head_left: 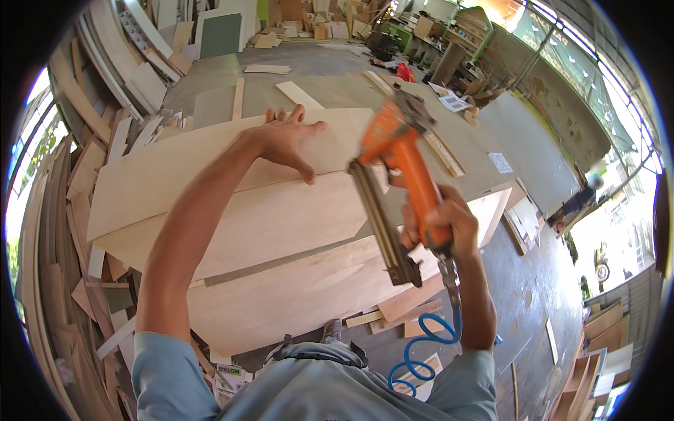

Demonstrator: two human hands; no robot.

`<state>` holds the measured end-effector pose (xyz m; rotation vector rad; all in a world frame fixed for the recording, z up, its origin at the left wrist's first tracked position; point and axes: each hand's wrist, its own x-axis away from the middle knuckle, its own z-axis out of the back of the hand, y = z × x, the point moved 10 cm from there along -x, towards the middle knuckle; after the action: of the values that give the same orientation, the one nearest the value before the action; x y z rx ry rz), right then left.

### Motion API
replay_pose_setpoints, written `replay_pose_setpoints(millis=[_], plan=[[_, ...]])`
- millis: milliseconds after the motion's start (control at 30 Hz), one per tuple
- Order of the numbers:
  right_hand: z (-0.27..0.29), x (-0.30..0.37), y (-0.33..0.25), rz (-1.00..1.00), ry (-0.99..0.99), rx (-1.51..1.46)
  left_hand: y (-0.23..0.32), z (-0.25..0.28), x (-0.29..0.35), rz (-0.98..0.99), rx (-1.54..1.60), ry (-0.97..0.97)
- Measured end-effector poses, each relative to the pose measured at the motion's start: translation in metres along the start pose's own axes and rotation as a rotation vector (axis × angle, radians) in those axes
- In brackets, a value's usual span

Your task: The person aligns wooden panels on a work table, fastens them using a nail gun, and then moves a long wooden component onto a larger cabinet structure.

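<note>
Nailer (414, 175) is in my right fingers (409, 228), wrapped round its orange grip just right of centre, toward 4 o'clock. Tool is raised, head up toward 1, magazine slanting down toward 6; a bit blurred. In view it overlaps the right end of the box (302, 214); can't tell if the two touch. Air fitting (449, 272) sits at the grip's lower end, blue hose (425, 372) coiling down toward 6. Left fingers (298, 113) are spread wide, thumb well off the rest, gripping nothing. They're over the box's top face at 11, thumb by its long seam; can't tell if they press on it. Box is long, pale wood, running from centre out to 9. Lower panel (281, 291), also pale, lies on my side of it, dark gap between. Beyond, grey counter (481, 144) at 1 to 2 carries a long strip (446, 153) and paper (500, 163). Offcuts (411, 306) lie on the floor near 5, close to my shoe (332, 330) at 6. Stacked boards (42, 245) fill 9. Green board (220, 36) stands at 11. Another person (580, 199) at 3, well apart.
</note>
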<state>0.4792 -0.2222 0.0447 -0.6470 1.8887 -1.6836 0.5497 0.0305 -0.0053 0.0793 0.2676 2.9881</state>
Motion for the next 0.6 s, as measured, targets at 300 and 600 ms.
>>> replay_pose_setpoints(millis=[300, 600], plan=[[0.078, 0.145, 0.118, -0.107, 0.389, -0.098, -0.032, 0.023, 0.064, -0.037, 0.068, 0.074], [0.134, 0.413, 0.502, -0.767, 0.777, 0.227, -0.169, 0.096, 0.377, 0.34, 0.225, 1.348]])
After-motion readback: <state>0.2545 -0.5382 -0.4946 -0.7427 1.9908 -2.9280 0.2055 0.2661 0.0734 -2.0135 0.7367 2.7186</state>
